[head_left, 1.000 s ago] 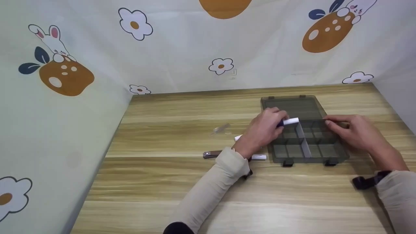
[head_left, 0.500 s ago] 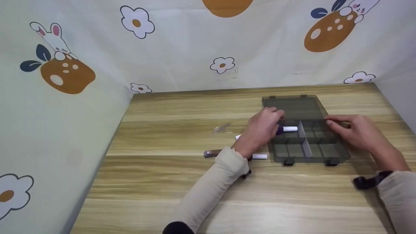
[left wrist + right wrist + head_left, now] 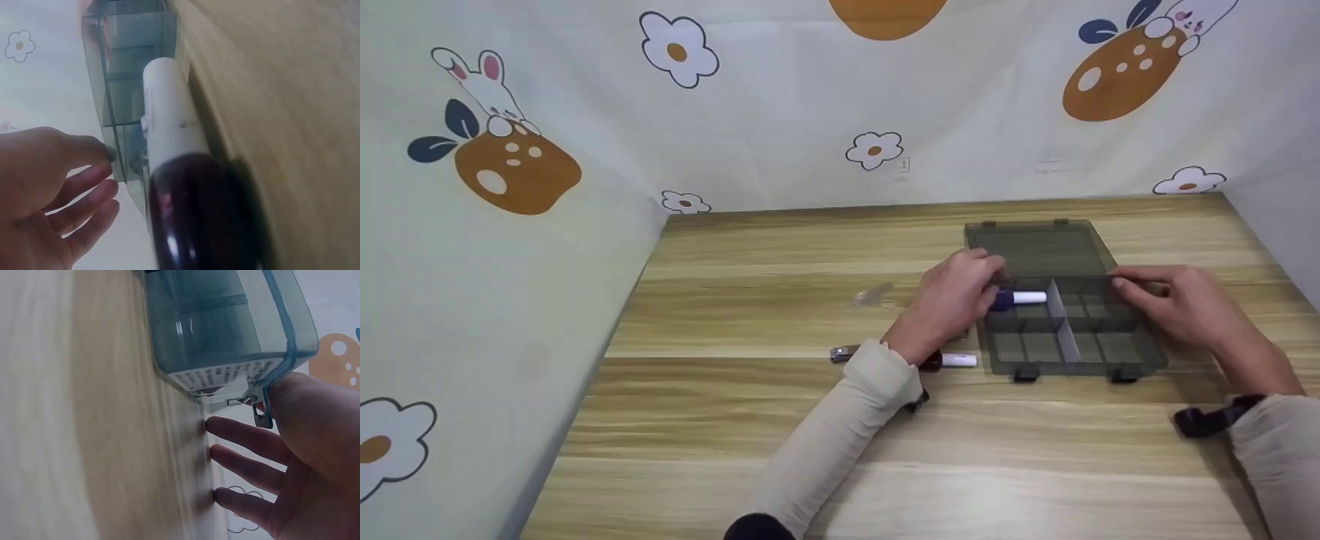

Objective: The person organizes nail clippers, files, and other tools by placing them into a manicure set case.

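A smoky see-through storage box (image 3: 1039,367) with small compartments stands on the table, its lid (image 3: 1042,244) folded back. In its back left compartment lies a nail polish bottle (image 3: 1020,298) with a white cap and dark purple body. My left hand (image 3: 949,300) is at the box's left rim, fingers loosely bent; the left wrist view shows nothing between them. My right hand (image 3: 1192,304) pinches the box's back right corner with thumb and index finger, its other fingers (image 3: 247,467) straight towards the table. A dark red nail polish bottle (image 3: 197,208) lies below my left wrist.
Left of the left sleeve a nail clipper (image 3: 842,353) shows, partly covered. Farther back lies a small clear plastic piece (image 3: 872,295). A printed cloth wall (image 3: 780,127) closes off the table's back and sides.
The purple nail polish bottle has gone down from over the divider into the back left compartment. My left hand has let go of it and drawn back left. My right hand stays put.
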The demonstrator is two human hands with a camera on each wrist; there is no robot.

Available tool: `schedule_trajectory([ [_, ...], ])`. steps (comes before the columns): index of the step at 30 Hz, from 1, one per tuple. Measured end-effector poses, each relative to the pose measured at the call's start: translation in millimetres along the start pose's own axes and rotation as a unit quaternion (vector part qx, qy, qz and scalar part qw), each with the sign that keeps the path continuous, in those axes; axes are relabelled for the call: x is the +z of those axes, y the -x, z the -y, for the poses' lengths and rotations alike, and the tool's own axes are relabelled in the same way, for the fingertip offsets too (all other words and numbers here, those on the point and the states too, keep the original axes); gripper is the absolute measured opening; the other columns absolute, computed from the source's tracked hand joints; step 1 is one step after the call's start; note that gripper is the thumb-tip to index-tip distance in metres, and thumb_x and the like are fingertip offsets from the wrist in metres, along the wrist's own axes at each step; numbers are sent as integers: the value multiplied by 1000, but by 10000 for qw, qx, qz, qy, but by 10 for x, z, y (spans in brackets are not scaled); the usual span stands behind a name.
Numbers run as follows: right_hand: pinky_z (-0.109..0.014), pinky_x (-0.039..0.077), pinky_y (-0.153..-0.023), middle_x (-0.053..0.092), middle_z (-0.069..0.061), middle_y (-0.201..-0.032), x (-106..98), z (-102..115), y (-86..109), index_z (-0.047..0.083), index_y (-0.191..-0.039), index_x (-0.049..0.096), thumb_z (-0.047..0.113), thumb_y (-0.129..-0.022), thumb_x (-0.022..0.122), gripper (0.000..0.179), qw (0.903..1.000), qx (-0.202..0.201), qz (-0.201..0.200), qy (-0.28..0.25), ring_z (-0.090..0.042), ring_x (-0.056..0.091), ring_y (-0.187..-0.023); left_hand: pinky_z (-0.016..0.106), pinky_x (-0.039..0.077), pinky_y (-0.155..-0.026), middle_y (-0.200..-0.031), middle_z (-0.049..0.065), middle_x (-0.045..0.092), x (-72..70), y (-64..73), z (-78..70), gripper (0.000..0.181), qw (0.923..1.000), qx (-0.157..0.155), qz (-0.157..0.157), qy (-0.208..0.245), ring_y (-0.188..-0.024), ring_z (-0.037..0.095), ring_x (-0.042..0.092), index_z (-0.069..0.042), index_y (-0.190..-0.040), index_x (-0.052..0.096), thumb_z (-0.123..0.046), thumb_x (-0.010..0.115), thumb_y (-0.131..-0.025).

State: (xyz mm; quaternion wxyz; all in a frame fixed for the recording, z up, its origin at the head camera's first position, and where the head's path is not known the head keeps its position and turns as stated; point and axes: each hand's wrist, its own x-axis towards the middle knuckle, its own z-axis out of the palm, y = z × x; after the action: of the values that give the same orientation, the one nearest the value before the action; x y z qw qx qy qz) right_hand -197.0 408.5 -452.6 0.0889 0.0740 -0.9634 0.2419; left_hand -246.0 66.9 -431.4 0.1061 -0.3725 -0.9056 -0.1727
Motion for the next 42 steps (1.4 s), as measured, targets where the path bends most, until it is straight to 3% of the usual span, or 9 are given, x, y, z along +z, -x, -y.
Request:
schedule_trajectory([
  [3, -10, 38, -71, 77, -27, -122, 1, -6, 0, 14, -128, 81, 31, -106, 71, 29, 10000, -37, -56, -35, -6, 58, -78, 23, 61, -81, -109, -2, 75, -20, 29, 56, 14, 9997, 40, 31, 231, -99, 12, 72, -16, -113, 77, -12, 73, -100],
  [9, -9, 38, -71, 77, -28, -121, -8, -3, 13, 14, -127, 81, 30, -106, 72, 29, 9999, -84, -91, -114, -6, 60, -79, 18, 60, -84, -114, 0, 78, -65, 87, 157, 17, 9977, 76, 114, 663, -100, 11, 75, -13, -117, 78, -18, 76, -101],
  [20, -8, 40, -71, 76, -29, -124, -23, -1, 14, 15, -130, 80, 33, -106, 71, 31, 9998, 19, 42, -206, 7, 56, -82, 23, 60, -88, -113, 3, 78, -164, 295, 342, 17, 9935, -190, 490, 1008, -104, 15, 73, -13, -115, 79, -14, 75, -99],
  [28, -13, 41, -67, 76, -29, -122, -14, 3, 11, 13, -130, 80, 33, -107, 70, 32, 9997, 67, 90, -204, -2, 58, -76, 28, 61, -94, -117, 4, 79, -230, 367, 454, 20, 9907, -277, 954, 929, -107, 16, 73, -11, -119, 79, -17, 76, -101],
  [35, -16, 42, -67, 76, -30, -122, -16, 20, 15, 12, -129, 80, 34, -107, 69, 33, 9999, 73, 60, -111, -12, 61, -76, 29, 60, -97, -120, 7, 79, -292, 372, 503, 28, 9828, -47, 1304, 1310, -110, 19, 74, -7, -125, 79, -4, 74, -98],
  [42, -26, 44, -66, 74, -33, -125, -17, 30, 12, 12, -132, 78, 38, -108, 66, 37, 9997, 162, 174, -58, -31, 64, -82, 31, 59, -101, -120, 8, 80, -284, 361, 524, 31, 9798, 184, 1486, 1327, -112, 21, 73, -5, -124, 79, 3, 72, -96],
])
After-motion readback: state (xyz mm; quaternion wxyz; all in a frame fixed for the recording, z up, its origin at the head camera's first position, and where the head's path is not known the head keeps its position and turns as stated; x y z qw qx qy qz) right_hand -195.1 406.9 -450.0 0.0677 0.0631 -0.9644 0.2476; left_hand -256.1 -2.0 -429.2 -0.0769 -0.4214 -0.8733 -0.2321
